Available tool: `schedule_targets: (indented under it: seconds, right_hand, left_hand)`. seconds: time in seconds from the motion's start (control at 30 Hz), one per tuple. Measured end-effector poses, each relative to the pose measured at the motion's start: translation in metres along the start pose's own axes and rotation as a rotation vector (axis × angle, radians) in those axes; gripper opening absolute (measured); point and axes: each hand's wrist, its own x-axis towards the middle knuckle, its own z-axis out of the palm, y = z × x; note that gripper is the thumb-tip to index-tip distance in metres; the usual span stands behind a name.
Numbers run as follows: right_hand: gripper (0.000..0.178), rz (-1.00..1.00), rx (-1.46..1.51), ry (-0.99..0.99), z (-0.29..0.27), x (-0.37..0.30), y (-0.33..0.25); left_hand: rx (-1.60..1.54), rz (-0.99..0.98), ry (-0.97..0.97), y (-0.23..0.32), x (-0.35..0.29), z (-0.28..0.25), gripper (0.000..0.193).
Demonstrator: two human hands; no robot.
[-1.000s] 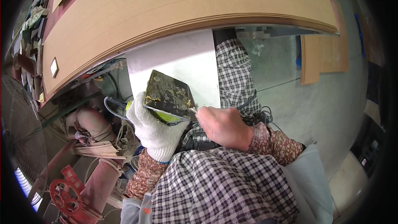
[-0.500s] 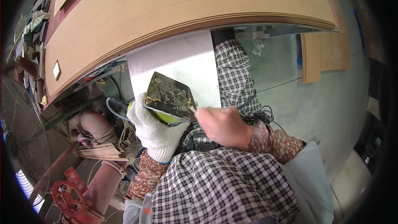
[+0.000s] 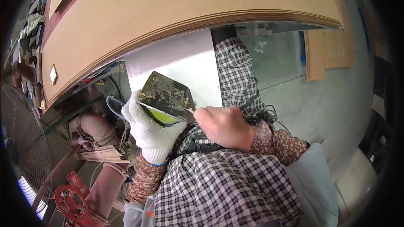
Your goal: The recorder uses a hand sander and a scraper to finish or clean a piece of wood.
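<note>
The gloved left hand (image 3: 153, 128) grips a green-and-black tool (image 3: 165, 96), its scuffed dark face upward, above the near end of a white panel (image 3: 172, 54). By that panel's near right corner, the bare right hand (image 3: 223, 127) pinches a thin pale sliver (image 3: 191, 111), fingers narrow.

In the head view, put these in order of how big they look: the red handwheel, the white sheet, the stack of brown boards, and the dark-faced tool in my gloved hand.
Largest to smallest:
1. Stack of brown boards
2. White sheet
3. Dark-faced tool
4. Red handwheel
</note>
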Motion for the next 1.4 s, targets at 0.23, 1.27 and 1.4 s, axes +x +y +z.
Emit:
schedule_targets:
  seconds: [0.23, 1.27, 1.4]
  right_hand:
    - [0.014, -0.006, 0.040, 0.041, 0.007, 0.005, 0.003]
    - [0.008, 0.009, -0.009, -0.024, 0.012, 0.001, 0.011]
    - [0.015, 0.012, 0.004, -0.043, 0.007, -0.007, 0.002]
  left_hand:
    - [-0.055, 0.025, -0.048, -0.004, 0.011, -0.005, 0.106]
    - [-0.056, -0.022, -0.085, -0.002, -0.003, -0.006, 0.117]
    - [-0.039, -0.014, -0.078, -0.003, -0.005, -0.005, 0.116]
